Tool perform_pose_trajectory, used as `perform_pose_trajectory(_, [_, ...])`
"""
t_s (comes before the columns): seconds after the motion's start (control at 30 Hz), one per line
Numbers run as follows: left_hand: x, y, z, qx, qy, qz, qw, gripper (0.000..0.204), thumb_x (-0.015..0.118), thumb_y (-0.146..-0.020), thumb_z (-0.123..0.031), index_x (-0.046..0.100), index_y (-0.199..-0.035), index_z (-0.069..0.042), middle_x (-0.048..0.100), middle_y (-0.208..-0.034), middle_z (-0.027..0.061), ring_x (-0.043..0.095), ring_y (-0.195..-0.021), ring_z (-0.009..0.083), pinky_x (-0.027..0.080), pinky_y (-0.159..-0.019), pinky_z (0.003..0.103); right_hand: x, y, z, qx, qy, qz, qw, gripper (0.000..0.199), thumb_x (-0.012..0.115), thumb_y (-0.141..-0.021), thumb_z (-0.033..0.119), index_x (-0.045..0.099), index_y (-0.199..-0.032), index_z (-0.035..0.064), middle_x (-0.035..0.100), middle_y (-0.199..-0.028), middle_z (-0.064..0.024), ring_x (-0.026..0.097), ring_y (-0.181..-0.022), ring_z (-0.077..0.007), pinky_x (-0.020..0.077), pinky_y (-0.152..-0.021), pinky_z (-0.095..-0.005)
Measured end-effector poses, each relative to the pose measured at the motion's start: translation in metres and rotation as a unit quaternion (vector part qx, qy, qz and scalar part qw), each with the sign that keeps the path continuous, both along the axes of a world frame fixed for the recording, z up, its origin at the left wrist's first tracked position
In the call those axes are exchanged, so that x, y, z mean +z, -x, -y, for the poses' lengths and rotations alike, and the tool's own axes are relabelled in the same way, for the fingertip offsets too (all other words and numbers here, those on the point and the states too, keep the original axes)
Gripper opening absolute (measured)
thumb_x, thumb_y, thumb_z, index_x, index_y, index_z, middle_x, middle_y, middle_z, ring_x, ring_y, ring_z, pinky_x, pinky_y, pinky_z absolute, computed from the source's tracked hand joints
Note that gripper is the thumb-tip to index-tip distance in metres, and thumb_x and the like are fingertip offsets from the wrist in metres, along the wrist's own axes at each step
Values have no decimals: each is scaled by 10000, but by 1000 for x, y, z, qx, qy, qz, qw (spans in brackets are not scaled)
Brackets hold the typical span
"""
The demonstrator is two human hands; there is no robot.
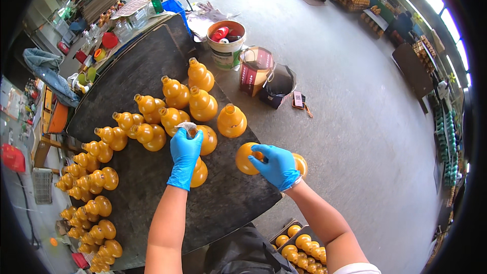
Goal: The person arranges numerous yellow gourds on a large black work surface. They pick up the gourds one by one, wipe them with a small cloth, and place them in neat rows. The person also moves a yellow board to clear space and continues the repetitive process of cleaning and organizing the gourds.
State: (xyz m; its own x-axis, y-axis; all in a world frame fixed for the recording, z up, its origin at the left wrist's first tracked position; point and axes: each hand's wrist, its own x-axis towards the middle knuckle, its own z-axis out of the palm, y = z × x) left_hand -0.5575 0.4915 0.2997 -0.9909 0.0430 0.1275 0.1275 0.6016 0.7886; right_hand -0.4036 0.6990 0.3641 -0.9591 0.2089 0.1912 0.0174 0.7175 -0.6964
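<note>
Black flat tabletop (147, 187); glossy amber gourd-shaped bottle (245, 159) near its three-o'clock edge, could tip off if knocked. Hands apart: blue-gloved right hand (276, 165) curls over it, grip unclear; blue-gloved left hand (185, 153) pinches crumpled white cloth (185, 126) at second bottle (208, 141).

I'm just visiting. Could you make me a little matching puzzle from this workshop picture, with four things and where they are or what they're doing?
1. Left hand
2. Right hand
3. Bucket
4. Denim garment

A. Draped at the far left
B. At an amber bottle by the table's right edge
C. On the floor, holding red items
D. Pinching a pale cloth

Pairs: 1-D, 2-B, 3-C, 4-A
</note>
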Motion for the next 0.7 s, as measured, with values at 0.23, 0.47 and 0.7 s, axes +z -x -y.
perform_pose_trajectory(0.23, [2, -7, -10, 62, 38, -2, 997, 261, 698, -773, -246, 650, -931, -44, 692, -862, 158, 674, -819, 338, 528, -731, 398, -9, 28, 9, 50, -22, 30, 998, 242, 708, -808, 261, 673, -984, 99, 679, -775, -126, 661, -659, -270, 535, -623, -337])
perform_pose_trajectory(0.47, [12, -21, -7, 58, 7, -42, 997, 447, 756, -787, -255, 627, -1124, 9, 659, -779, 69, 618, -640, 138, 510, -635, 298, -26, 36, 34, -4, -16, 29, 999, 303, 718, -804, 289, 648, -1002, 70, 689, -803, -136, 666, -683, -300, 541, -645, -351])
perform_pose_trajectory(0.7, [7, -30, 58, 190, -313, -109, 924, 206, 540, -962, -140, 634, -1117, -43, 503, -639, -43, 409, -473, 11, 316, -407, 182, -28, 39, 43, -77, 28, 62, 995, 363, 732, -802, 329, 636, -983, 29, 687, -843, -182, 670, -727, -325, 547, -675, -357])
